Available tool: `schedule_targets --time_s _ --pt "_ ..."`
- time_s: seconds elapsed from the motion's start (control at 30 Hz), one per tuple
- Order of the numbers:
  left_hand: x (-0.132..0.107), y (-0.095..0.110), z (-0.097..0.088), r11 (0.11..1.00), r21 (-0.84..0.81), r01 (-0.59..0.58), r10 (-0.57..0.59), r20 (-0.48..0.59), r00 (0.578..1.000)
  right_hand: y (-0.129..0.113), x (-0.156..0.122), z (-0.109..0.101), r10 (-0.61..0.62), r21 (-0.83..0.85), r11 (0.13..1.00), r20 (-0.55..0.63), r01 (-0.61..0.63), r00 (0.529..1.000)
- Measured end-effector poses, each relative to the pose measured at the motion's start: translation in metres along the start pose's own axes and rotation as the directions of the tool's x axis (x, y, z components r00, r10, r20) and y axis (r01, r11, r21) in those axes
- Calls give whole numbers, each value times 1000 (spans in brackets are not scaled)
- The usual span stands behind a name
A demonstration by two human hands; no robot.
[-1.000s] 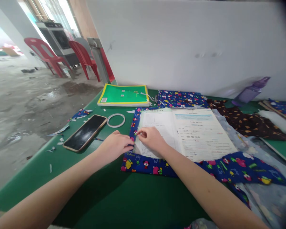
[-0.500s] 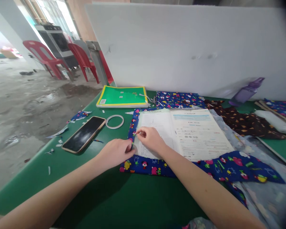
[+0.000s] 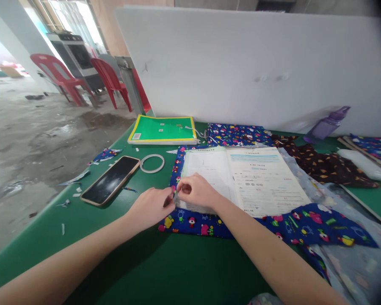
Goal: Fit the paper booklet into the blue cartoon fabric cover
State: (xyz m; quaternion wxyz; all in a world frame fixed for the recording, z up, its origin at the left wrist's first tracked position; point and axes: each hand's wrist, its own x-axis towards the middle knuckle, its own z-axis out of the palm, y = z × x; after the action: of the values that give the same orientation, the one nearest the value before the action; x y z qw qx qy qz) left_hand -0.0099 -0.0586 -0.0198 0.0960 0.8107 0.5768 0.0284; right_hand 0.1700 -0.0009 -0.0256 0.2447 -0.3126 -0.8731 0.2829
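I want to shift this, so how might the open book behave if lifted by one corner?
The open book would probably flop, since its pages lie spread about a centre fold. It looks thin, so it is likely light for its size. The blue patterned cloth along the near side might crumple where its outline curves.

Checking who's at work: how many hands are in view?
2: the left hand at the blue patterned cloth, the right hand close by, over the left page of the open book.
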Motion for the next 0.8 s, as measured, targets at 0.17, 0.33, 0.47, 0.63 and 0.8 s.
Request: schedule_targets --time_s 0.17,0.33,0.47,0.63,0.8 --pt "-3 3 1 999 22 -33 34 -57 998 1 1 2 -78 -79 993 96 86 992" --pt "-3 1 1 999 -24 -25 24 -45 999 3 2 2 -56 -61 996 111 63 992" --pt "-2 -2 3 998 -64 -11 9 -33 999 1 2 2 -68 -74 994 83 75 994" --pt "-3 -4 2 990 -138 -2 -1 -22 1000 0 2 3 -137 -174 972 126 158 982" --pt "-1 -9 -6 964 -266 10 -4 20 1000 2 2 5 -145 -181 969 139 169 980"
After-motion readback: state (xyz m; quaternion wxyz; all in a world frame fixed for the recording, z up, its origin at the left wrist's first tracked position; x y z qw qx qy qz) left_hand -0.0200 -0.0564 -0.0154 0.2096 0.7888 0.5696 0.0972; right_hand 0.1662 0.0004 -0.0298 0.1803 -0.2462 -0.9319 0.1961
